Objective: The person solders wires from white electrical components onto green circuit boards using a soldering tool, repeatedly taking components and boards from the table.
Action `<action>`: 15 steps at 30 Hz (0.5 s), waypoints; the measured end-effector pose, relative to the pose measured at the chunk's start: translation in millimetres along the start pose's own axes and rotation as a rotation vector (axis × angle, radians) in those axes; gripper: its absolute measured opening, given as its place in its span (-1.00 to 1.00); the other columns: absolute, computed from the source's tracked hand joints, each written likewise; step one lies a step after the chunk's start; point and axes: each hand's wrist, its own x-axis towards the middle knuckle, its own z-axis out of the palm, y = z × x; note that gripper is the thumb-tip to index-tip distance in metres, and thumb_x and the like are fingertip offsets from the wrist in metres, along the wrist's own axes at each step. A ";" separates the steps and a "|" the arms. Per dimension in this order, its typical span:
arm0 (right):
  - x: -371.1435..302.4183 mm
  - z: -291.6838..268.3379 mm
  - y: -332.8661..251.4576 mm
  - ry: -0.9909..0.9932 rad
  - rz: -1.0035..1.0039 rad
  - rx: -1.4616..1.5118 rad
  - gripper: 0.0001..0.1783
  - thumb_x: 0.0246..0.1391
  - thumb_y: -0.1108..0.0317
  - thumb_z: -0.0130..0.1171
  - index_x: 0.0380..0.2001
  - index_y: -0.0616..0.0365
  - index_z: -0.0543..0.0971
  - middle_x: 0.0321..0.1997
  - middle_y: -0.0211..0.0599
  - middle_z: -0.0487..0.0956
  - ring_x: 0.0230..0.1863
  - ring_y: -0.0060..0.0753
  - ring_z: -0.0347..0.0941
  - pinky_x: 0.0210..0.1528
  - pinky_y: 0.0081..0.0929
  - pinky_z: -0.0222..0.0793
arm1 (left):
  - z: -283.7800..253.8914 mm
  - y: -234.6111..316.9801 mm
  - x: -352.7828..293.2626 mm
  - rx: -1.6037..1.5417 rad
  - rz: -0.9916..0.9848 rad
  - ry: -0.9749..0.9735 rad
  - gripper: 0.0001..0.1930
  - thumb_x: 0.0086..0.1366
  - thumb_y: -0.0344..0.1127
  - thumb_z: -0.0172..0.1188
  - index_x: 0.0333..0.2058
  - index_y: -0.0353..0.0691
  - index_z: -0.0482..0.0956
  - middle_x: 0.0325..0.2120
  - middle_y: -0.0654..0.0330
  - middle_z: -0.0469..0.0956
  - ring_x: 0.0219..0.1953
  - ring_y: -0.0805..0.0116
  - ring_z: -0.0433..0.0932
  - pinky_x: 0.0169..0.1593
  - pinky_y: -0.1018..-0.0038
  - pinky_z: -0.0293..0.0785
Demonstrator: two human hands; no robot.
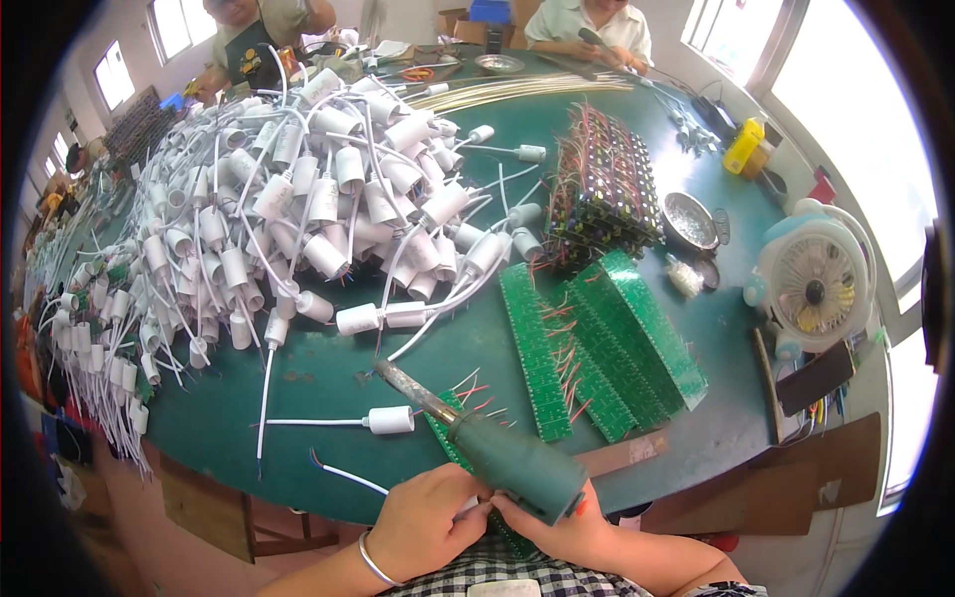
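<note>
Near the front edge, my left hand (pixel 423 517) is closed round a white lamp holder (pixel 468 505), mostly hidden by the fingers. Its white cable (pixel 353 475) sticks out leftward, ending in bare coloured wires. My right hand (pixel 562 532) is closed, fingertips meeting the left ones; what they pinch is hidden. A green-bodied tool with a metal barrel (pixel 517 463), like a hot-air gun, slants over my right hand; I cannot tell whether that hand holds it. Beneath the tool lies a green circuit-board strip (pixel 443 438). Left of it rests another lamp holder (pixel 390 420).
A big heap of white lamp holders (pixel 323 199) fills the left. Green circuit panels (pixel 617 348), a stack of wired boards (pixel 602 189), a metal bowl (pixel 689 221) and a fan (pixel 816 284) stand right. Two people (pixel 587 30) sit across the table (pixel 477 99).
</note>
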 end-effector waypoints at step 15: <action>4.9 6.0 3.0 -0.036 0.261 0.340 -0.79 -0.06 0.49 0.27 -0.30 0.24 0.54 -0.33 -0.43 0.58 -0.31 -0.65 0.47 -0.24 -0.60 0.39 | 5.1 -14.5 -5.0 -0.304 -0.053 0.046 -0.86 0.07 -0.41 0.23 -0.36 -0.25 0.51 -0.44 0.10 0.51 -0.44 0.12 0.53 -0.40 0.35 0.44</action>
